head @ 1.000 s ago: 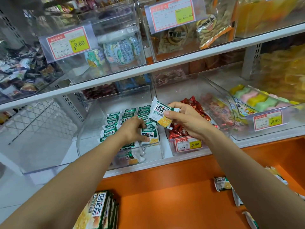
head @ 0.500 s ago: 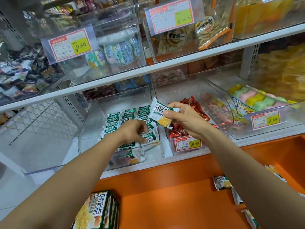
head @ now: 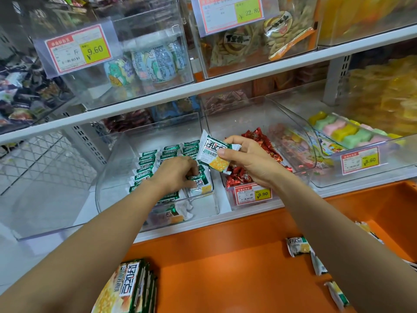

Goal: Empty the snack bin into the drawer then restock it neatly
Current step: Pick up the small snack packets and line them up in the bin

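A clear plastic snack bin [head: 106,177] on the lower shelf holds several green-and-white snack packets [head: 146,163] standing in neat rows. My left hand [head: 178,175] is inside the bin, its fingers curled round a packet at the front right of the rows. My right hand [head: 248,161] hovers above the bin's right wall and pinches a small stack of the same packets [head: 211,154] between thumb and fingers. Below the shelf the orange drawer [head: 225,267] lies open with a few loose packets [head: 297,246] at its right side.
A stack of larger green-and-yellow packs [head: 128,288] sits at the drawer's front left. To the right of the snack bin stand a bin of red-wrapped candies [head: 255,136] and one of pastel sweets [head: 345,132]. An upper shelf [head: 225,80] overhangs with more bins.
My left hand has shifted slightly and its fingers have closed on a front packet in the bin. My right hand stays in place with its packets.
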`<state>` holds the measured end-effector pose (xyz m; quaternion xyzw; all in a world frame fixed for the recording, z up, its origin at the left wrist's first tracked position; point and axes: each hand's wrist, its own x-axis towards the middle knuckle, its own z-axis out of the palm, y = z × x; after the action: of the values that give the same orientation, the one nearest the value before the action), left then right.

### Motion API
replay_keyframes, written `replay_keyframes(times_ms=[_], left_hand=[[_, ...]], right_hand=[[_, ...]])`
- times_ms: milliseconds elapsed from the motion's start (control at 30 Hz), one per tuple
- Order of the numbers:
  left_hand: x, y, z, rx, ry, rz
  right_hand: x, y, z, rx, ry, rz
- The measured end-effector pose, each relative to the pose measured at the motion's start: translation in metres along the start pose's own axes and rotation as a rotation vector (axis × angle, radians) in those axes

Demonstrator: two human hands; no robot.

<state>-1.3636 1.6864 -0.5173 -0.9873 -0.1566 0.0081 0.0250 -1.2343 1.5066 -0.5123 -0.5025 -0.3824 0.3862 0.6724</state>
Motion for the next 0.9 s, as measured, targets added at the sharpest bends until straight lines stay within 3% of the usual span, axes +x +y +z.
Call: replay_keyframes(times_ms=[133,233,300,367,467,567,633,733,900], left_hand=[[-0.008,-0.006,-0.008,-0.461,-0.112,-0.157],[-0.025,-0.003,-0.035,-0.879,0.104,-0.154],[-0.037,0.003,-0.057,-1.149,0.153,-0.132],[-0.045,0.007,-0.068,-1.087,0.1,-0.052],[-0.051,0.006,-0.074,-0.922,0.085,-0.026],[-0.054,-0.006,-0.074,-0.999,0.163,-0.148],[-0.055,-0.01,-0.063,-0.981,0.114,-0.245],[-0.043,-0.004,-0.037,-0.826,-0.001,-0.29],[-0.022,0.008,-0.013,-0.477,-0.114,-0.208]], right_hand=[[-0.001,0.001,0.0,-0.077,-0.024,-0.015],[0.001,-0.003,0.007,-0.241,-0.025,-0.024],[0.005,-0.007,0.014,-0.464,0.014,-0.07],[0.01,-0.009,0.023,-0.656,0.019,-0.133],[0.011,-0.004,0.03,-0.745,-0.028,-0.146],[0.003,-0.004,0.028,-0.637,0.007,-0.137],[0.001,-0.002,0.024,-0.571,0.03,-0.137],[0.001,0.006,0.021,-0.581,-0.001,-0.148],[0.001,0.01,0.014,-0.57,-0.07,-0.145]])
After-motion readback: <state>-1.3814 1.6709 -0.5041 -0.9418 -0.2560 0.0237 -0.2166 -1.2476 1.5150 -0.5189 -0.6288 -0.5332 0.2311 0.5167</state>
